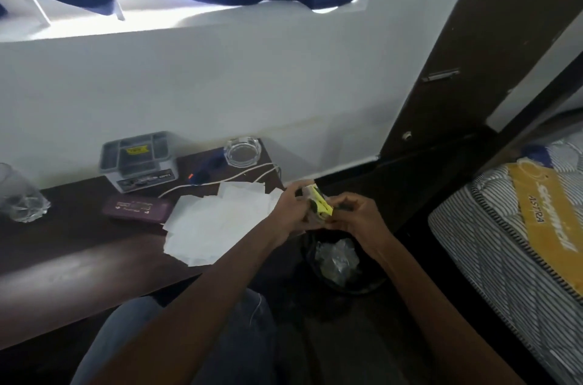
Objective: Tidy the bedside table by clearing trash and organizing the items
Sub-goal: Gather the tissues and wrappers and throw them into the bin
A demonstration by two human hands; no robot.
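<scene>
Left hand [291, 206] and right hand [358, 219] both pinch yellow packet [322, 207], held over trash bin [375, 280] just off bedside table [79, 242] edge. Risk: off-centre release; packet probably drops beside bin, onto floor

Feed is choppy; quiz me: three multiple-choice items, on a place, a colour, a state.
1. The glass ashtray sits: A) on the mattress B) at the table's back corner, by the wall C) in the bin.
2. The packet held is mainly: A) yellow B) red C) green.
3. The left hand and right hand: A) both empty B) flat on the table C) both grip the packet.
Answers: B, it stands beside the wall; A, its wrapper shows yellow; C, both pinch it.
</scene>
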